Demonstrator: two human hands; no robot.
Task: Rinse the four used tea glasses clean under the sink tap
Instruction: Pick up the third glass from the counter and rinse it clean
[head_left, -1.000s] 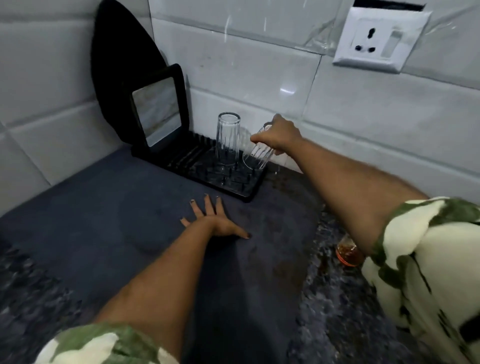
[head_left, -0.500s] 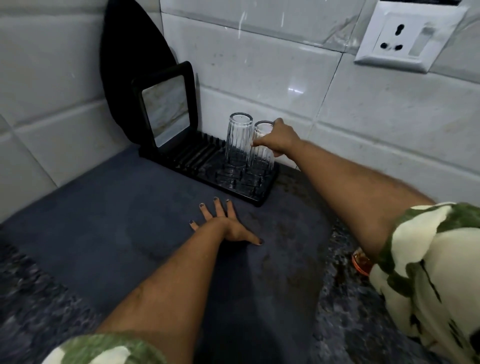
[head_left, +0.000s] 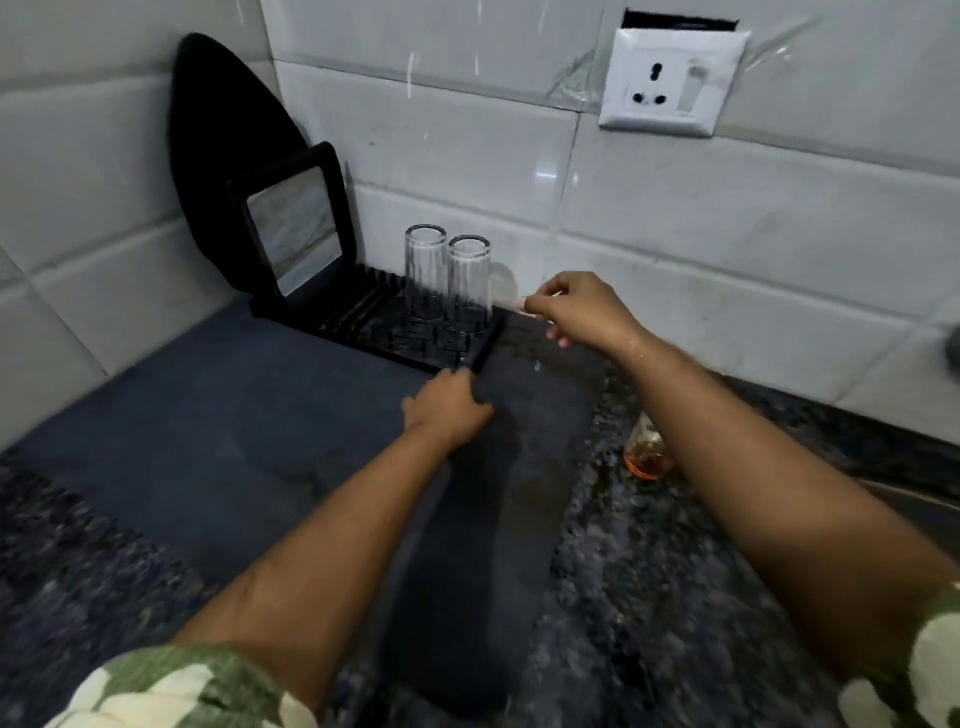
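The left hand (head_left: 448, 406) lies on the soft dark mat (head_left: 208, 415) covering the speckled stone table (head_left: 649, 597), fingers bent, holding nothing. Right of it stands a dirty glass (head_left: 644, 452). Farther on, the right hand (head_left: 576, 309) hangs loosely curled, empty. Left of it, two clear ribbed glasses (head_left: 447, 278) stand upside down on a black spiky rack (head_left: 415, 332).

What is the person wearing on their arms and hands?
Short sleeves with a green and cream blotchy pattern, one on each arm: the left sleeve and the right sleeve. Both forearms are bare. The left hand and right hand wear no gloves.
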